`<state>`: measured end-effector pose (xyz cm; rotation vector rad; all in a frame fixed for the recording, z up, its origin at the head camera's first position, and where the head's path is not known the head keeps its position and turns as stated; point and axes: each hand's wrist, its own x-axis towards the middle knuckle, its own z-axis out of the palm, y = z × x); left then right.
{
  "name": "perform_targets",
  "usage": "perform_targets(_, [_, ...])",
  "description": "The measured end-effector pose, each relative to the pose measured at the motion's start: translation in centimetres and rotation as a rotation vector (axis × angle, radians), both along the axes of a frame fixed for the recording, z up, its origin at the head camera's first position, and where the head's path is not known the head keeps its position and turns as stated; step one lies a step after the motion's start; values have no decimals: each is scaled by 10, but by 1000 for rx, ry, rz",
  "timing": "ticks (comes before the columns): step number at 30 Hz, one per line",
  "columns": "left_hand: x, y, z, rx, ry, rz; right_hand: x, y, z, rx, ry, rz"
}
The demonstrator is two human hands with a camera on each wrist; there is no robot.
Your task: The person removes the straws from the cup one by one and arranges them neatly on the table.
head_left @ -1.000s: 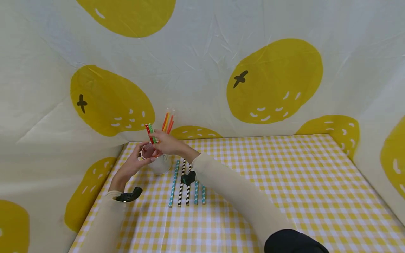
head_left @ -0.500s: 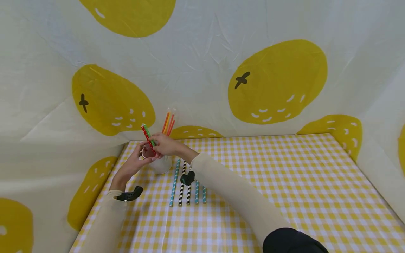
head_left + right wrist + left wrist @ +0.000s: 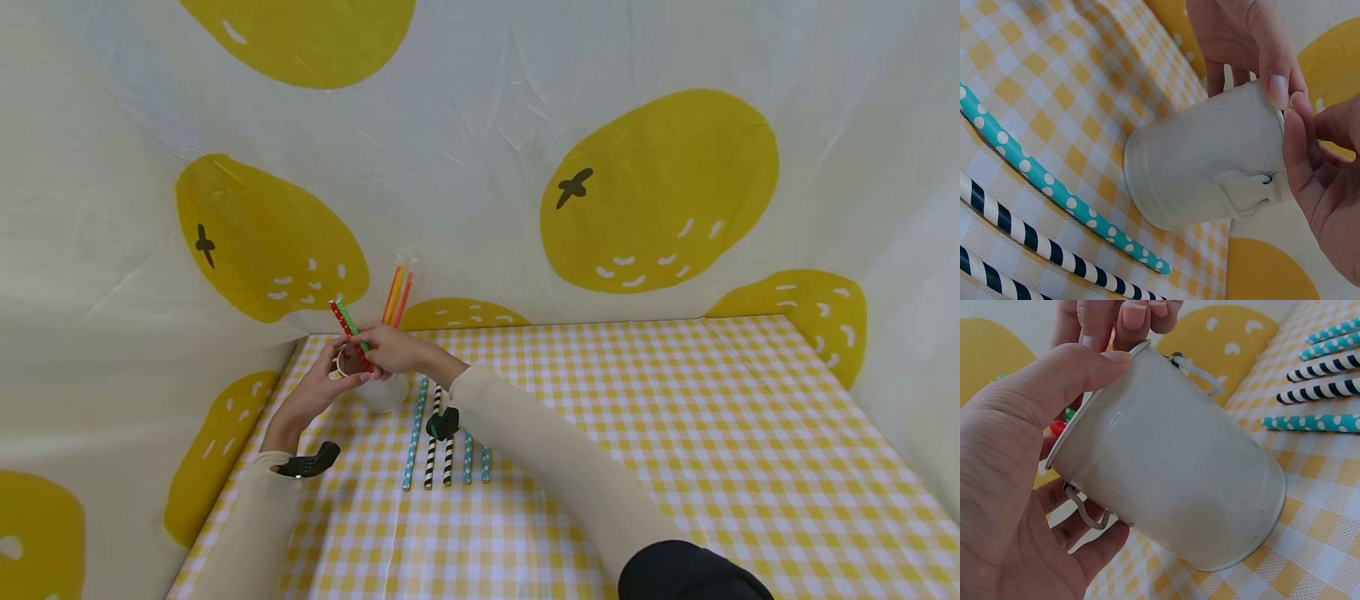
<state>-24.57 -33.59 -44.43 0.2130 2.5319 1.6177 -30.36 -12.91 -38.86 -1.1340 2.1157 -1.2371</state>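
A white metal bucket [image 3: 1172, 456] with small side handles stands on the table. My left hand [image 3: 318, 387] grips its rim, thumb over the near side and fingers round the far side. My right hand [image 3: 393, 346] pinches a red dotted paper straw [image 3: 337, 312] and a green dotted paper straw [image 3: 346, 315] over the bucket's mouth. Both lean left at the top, and their lower ends are hidden by the fingers. Behind the right hand, orange and yellow straws [image 3: 393, 296] with clear wrapping at their tips stick up.
Right of the bucket, a long teal dotted straw [image 3: 415, 437], two black-and-white striped straws [image 3: 430, 462] and two shorter-looking teal dotted straws [image 3: 467, 458] lie side by side. A yellow checked cloth [image 3: 637, 417] covers the table. A fruit-printed curtain [image 3: 465, 167] hangs behind.
The right hand has moved slightly down with the red and green straws, whose tops have tipped left. My left hand keeps its grip on the bucket.
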Motion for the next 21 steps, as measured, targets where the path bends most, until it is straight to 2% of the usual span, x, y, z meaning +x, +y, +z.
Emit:
perform_targets(3, [1,1,0,9,-7,3,2,1,-1,18,43,-14])
perform_targets(7, [2,2,1,-3,-16,16,3,3,-3,11,43,-53])
perform_targets(12, [2,3,1,-12,-21,23,4,11,0,-37,44,-96])
perform_targets(16, [1,3,1,-11,-22,23,4,20,5,-71,69,-107])
perform_targets(21, [1,1,0,-16,-16,19,5,29,9,-123,61,-106])
